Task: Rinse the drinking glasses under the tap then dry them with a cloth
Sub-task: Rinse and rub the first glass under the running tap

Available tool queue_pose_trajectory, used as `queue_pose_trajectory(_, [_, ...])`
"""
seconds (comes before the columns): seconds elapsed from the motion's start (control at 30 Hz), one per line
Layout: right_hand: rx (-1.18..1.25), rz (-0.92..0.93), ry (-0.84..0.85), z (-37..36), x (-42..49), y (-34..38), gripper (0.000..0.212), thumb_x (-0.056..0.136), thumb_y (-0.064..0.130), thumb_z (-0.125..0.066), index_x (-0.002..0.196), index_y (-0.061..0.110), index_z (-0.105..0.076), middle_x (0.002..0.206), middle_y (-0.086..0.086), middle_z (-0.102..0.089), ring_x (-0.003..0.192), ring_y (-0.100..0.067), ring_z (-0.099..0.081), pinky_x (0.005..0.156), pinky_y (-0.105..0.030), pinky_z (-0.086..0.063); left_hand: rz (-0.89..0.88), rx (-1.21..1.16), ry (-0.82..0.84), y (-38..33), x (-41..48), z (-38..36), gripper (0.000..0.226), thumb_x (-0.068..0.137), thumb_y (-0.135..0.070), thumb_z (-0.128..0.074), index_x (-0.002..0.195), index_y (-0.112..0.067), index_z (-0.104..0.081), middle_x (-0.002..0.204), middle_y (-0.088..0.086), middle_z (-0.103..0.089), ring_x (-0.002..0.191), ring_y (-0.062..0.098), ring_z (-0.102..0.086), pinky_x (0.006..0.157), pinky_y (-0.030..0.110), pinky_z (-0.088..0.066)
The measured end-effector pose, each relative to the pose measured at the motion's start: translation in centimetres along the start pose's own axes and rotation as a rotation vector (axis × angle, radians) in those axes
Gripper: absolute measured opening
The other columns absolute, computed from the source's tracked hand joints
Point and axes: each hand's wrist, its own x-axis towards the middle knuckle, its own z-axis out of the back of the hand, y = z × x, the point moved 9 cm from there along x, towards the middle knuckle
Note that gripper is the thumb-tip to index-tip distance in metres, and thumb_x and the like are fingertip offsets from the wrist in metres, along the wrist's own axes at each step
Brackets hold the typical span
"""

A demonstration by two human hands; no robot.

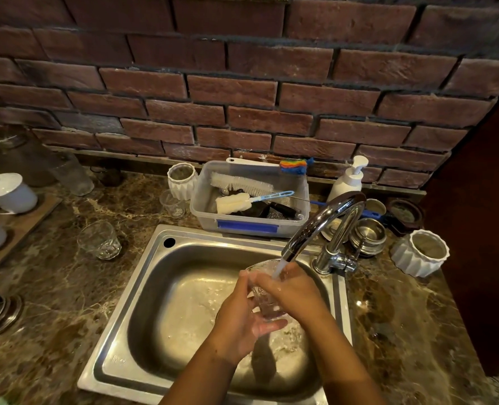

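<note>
The right hand [295, 290] covers much of the glass [265, 304].

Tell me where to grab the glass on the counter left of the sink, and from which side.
Wrap fingers round the side wall of the glass at mid-height, coming from the sink side. It stands upright, mouth up, with bare counter around it, so the wall is free all round; its faceted base should aid grip.

Brown marbled countertop [67, 287], pale veins all over — red-brown brick wall [242, 92] behind, clear tub [197, 200] at the back edge, blue latch [247, 226] — rainbow-headed brush [293, 166].
</note>
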Motion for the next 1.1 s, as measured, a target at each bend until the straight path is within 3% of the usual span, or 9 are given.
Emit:
queue_pose_trajectory(0.1, [-0.225, 0.04, -0.066, 0.5, -0.3, 1.1, 0.059, 0.065, 0.066, -0.074, 0.105, 0.025, -0.06, 0.099, 0.004, -0.069, 0.089, -0.015, -0.068, 0.071, -0.031, -0.057, 0.11, -0.138, 0.031, 1.4, 0.2, -0.3, 0.056, 0.1, -0.06, -0.039, 0.139, -0.023, -0.05, 0.137, 0.026, -0.059, 0.114, 0.049, -0.063, 0.094, 0.062, -0.054])
queue_pose_trajectory(0.17, [-0.351, 0.083, -0.107, 0.6, -0.5, 1.7, 0.062, 0.059, 0.068, -0.072, 0.103, 0.026, -0.062, 0.092, 0.004, -0.069, 0.083, -0.014, -0.069, 0.073, -0.036, -0.061, 0.162, -0.183, 0.036, 1.9, 0.3, -0.3, 0.063, 0.097, -0.066, -0.038, 0.139, -0.019, -0.049, 0.135, 0.027, -0.06, 0.116, 0.049, -0.063, 0.093, 0.062, -0.054])
queue_pose_trajectory(0.33, [-0.604, 0.341, -0.185, 0.5, -1.7, 3.7, 0.067, 0.056, 0.068, -0.067, 0.113, 0.034, -0.056, 0.108, 0.007, -0.06, 0.106, -0.016, -0.057, 0.09, -0.043, -0.054, 0.21, -0.277, 0.107, 1.9, -0.1, -1.0, 0.073, 0.097, -0.065, -0.039, 0.133, -0.006, -0.06, 0.122, 0.026, -0.07, 0.099, 0.038, -0.074, 0.069, 0.045, -0.062])
queue_pose_trajectory(0.43, [-0.678, 0.401, -0.173, 0.4, -2.7, 4.3, 0.072, 0.065, 0.062, -0.074, 0.128, 0.036, -0.053, 0.125, 0.004, -0.053, 0.122, -0.018, -0.045, 0.101, -0.042, -0.045, 0.171, -0.315, 0.143, 1.8, 0.3, -1.2, 0.071, 0.098, -0.063, -0.037, 0.135, -0.007, -0.062, 0.127, 0.024, -0.068, 0.111, 0.037, -0.07, 0.081, 0.045, -0.059])
queue_pose_trajectory(0.57, [-0.626, 0.533, -0.196, -0.1, -4.1, 4.8, 0.074, 0.07, 0.05, -0.076, 0.135, 0.045, -0.04, 0.136, 0.001, -0.042, 0.133, -0.021, -0.036, 0.108, -0.044, -0.043, 0.086, -0.373, 0.127, 1.3, 0.6, -1.2, 0.064, 0.097, -0.061, -0.043, 0.134, -0.012, -0.063, 0.127, 0.022, -0.068, 0.117, 0.037, -0.066, 0.093, 0.051, -0.052])
queue_pose_trajectory(0.77, [-0.273, 0.623, -0.21, -0.4, -5.2, 3.9, 0.07, 0.074, 0.029, -0.08, 0.123, 0.058, -0.038, 0.138, 0.007, -0.031, 0.129, -0.016, -0.044, 0.091, -0.032, -0.058, -0.064, -0.33, 0.116, 0.1, 0.7, -1.1, 0.062, 0.094, -0.059, -0.048, 0.128, -0.01, -0.069, 0.13, 0.022, -0.067, 0.123, 0.036, -0.061, 0.114, 0.051, -0.038])
queue_pose_trajectory(0.87, [-0.123, 0.656, -0.264, -0.3, -5.8, 3.0, 0.075, 0.075, 0.03, -0.084, 0.127, 0.059, -0.039, 0.145, 0.009, -0.027, 0.131, -0.01, -0.044, 0.089, -0.028, -0.059, -0.125, -0.274, 0.132, -0.6, 0.4, -1.2, 0.062, 0.095, -0.055, -0.046, 0.128, -0.007, -0.068, 0.129, 0.022, -0.067, 0.118, 0.036, -0.064, 0.107, 0.049, -0.045])
queue_pose_trajectory(0.97, [-0.064, 0.653, -0.373, -0.1, -6.1, 1.7, 0.078, 0.073, 0.029, -0.086, 0.134, 0.046, -0.041, 0.153, 0.012, -0.022, 0.136, -0.009, -0.04, 0.091, -0.027, -0.058, -0.161, -0.129, 0.147, -1.2, 0.1, -1.4, 0.057, 0.092, -0.051, -0.046, 0.125, -0.01, -0.068, 0.125, 0.019, -0.07, 0.11, 0.031, -0.071, 0.092, 0.043, -0.055])
queue_pose_trajectory(1.1, [0.132, 0.598, -0.432, 0.3, -6.1, 0.1, 0.089, 0.066, 0.014, -0.091, 0.132, 0.046, -0.041, 0.148, 0.011, -0.037, 0.131, -0.003, -0.046, 0.092, -0.014, -0.052, -0.31, 0.122, 0.1, -2.5, -0.5, -1.7, 0.05, 0.089, -0.052, -0.05, 0.121, -0.02, -0.072, 0.12, 0.013, -0.074, 0.112, 0.029, -0.071, 0.098, 0.045, -0.054])
